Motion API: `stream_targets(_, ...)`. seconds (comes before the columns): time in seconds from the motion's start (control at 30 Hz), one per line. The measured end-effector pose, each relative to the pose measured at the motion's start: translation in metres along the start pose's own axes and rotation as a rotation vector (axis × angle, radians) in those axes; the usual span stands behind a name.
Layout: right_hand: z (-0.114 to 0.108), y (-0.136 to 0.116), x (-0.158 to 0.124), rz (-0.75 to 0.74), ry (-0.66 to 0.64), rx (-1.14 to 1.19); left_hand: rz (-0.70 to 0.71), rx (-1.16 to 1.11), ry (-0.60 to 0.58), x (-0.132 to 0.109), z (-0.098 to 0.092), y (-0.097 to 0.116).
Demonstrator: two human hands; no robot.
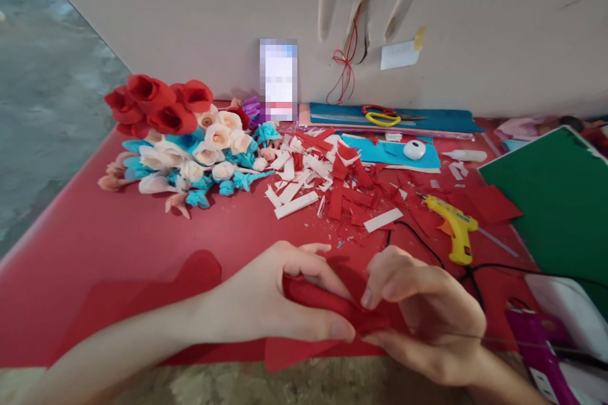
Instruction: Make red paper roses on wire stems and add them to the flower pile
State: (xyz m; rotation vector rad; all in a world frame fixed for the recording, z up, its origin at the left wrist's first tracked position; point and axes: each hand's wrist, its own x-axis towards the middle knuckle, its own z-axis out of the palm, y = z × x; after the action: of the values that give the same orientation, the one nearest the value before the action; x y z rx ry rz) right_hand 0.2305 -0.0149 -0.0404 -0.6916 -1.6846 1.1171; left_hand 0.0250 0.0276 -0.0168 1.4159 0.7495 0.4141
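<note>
In the near middle, my left hand [280, 294] is wrapped around a rolled piece of red crepe paper [318, 296], thumb in front and fingers behind. At the roll's right end, my right hand [439, 304] has its curled fingers and thumb closed on the gathered paper. A thin dark line, perhaps wire or thread, runs rightward from my right hand. Under my hands, a flat red paper piece [292, 353] reaches over the table's front edge. Another rounded red piece [202, 269] lies beyond my left forearm.
Red paper flowers [168, 120] and white and blue ones [209, 152] are heaped at left. Paper scraps [304, 180] cover the middle. A yellow glue gun [453, 224] with black cord lies right, near a green board [555, 196]. Scissors [382, 117] and a propped phone [278, 79] stand behind.
</note>
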Motion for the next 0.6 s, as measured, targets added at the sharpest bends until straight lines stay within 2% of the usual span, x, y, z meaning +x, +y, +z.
stream_targets(0.3,0.0011,-0.0005,0.0013,-0.036,-0.06,0.023,-0.025,-0.042,-0.126,0.0038,-0.0024,-0.0032)
stream_targets(0.6,0.0052,0.0007,-0.0008,-0.08,-0.082,-0.02,-0.112,-0.242,-0.243,0.0081,-0.0009,-0.0076)
